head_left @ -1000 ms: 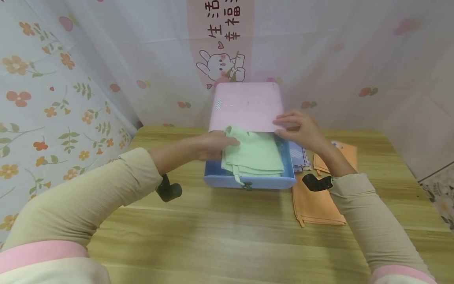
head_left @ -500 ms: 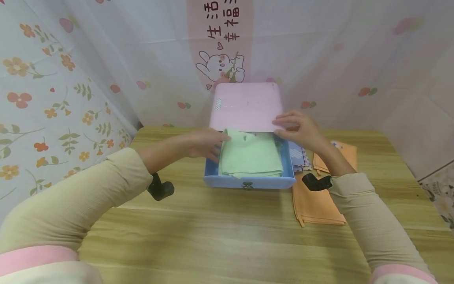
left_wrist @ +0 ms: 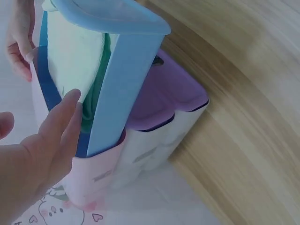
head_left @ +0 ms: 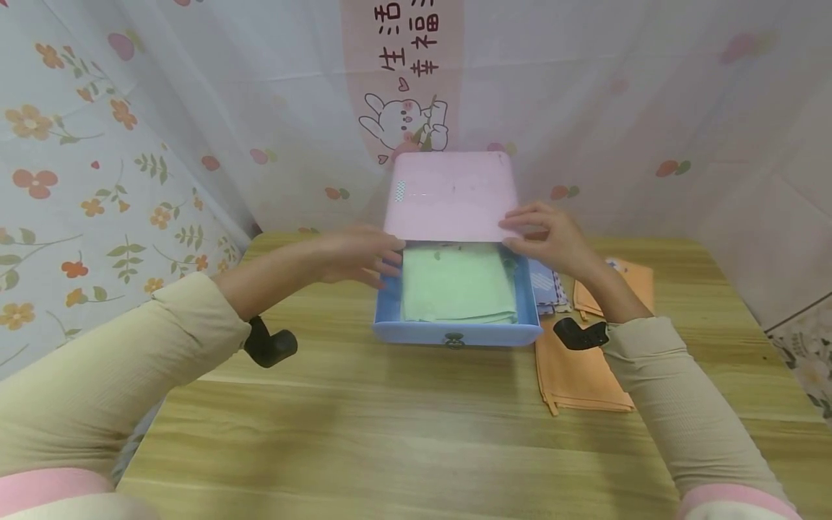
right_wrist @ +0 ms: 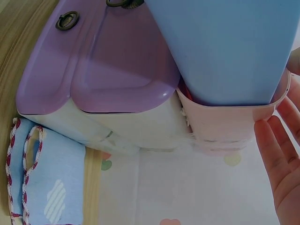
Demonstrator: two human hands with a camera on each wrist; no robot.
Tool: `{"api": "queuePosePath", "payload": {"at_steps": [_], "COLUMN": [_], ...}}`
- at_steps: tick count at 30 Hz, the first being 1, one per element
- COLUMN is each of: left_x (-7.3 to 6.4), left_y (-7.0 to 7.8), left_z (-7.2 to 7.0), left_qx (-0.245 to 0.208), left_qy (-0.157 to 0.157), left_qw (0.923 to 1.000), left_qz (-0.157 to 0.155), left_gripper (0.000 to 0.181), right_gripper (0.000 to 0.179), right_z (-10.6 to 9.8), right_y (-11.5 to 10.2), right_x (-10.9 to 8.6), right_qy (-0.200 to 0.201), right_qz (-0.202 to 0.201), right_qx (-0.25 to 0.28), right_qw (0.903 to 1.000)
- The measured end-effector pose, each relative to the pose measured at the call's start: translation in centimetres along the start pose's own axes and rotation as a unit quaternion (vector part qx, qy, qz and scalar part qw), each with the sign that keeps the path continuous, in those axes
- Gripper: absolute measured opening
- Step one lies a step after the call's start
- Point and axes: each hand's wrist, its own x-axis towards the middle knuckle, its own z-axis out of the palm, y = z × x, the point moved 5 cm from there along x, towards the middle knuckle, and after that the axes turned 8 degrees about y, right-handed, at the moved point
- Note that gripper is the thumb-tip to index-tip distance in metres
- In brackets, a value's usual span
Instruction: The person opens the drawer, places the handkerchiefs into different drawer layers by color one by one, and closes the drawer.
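Note:
A small drawer cabinet with a pink top stands against the back curtain. Its blue drawer is pulled out towards me, and a folded light green towel lies inside. My left hand hovers by the drawer's left side with fingers spread and nothing held; the left wrist view shows its fingertips in front of the towel and drawer wall. At the cabinet's front right corner, my right hand rests with extended fingers against the pink casing.
Closed purple drawers with ring pulls sit below the blue one. To the cabinet's right lie a folded blue cloth with a braided edge and orange cloths on the wooden table. A floral curtain hangs at left.
My left hand has let go of the green towel and drawn back to the left. The towel's hanging loop no longer shows over the drawer front. The right hand stays put.

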Motion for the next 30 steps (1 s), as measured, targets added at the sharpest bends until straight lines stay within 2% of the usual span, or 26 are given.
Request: {"api": "queuePosePath", "payload": {"at_steps": [5,10,13,17,19,21,24,26,30], "left_x": [-1.2,-2.9,-4.6,-7.0,-7.8,-8.3,-8.6,-8.8,-8.8], "left_y": [0.2,1.3,2.8,4.7,5.1,5.0,4.1,3.2,0.8], "left_z": [-0.4,-0.3,-0.1,0.0,0.2,0.6,1.6,2.3,3.5], "left_qx": [0.038,0.078,0.065,0.033,0.023,0.017,-0.001,-0.024,-0.071], "left_qy": [-0.015,-0.024,-0.022,-0.014,-0.009,-0.004,0.003,0.002,0.013], "left_qw": [0.9982,0.9906,0.9837,0.9687,0.9621,0.9562,0.9499,0.9444,0.9389], "left_qz": [0.044,0.110,0.166,0.245,0.272,0.292,0.312,0.328,0.337], "left_gripper": [0.048,0.046,0.042,0.038,0.037,0.035,0.032,0.030,0.026], "right_gripper": [0.030,0.030,0.030,0.031,0.031,0.031,0.030,0.030,0.030], "right_z": [0.0,-0.1,-0.2,-0.2,-0.2,-0.2,-0.2,-0.2,-0.1], "right_y": [0.1,0.1,0.1,0.1,0.0,0.0,0.0,0.0,-0.1], "right_x": [0.1,0.0,0.0,0.0,0.0,0.0,-0.1,-0.1,-0.1], "right_qy": [0.002,0.003,0.002,0.000,0.001,0.004,0.007,0.009,0.011], "right_qz": [-0.004,0.002,0.010,0.013,0.013,0.011,0.011,0.009,0.006], "right_qx": [-0.003,-0.007,-0.010,-0.009,-0.008,-0.004,-0.005,-0.005,0.001], "right_qw": [1.0000,1.0000,0.9999,0.9999,0.9999,0.9999,0.9999,0.9999,0.9999]}}
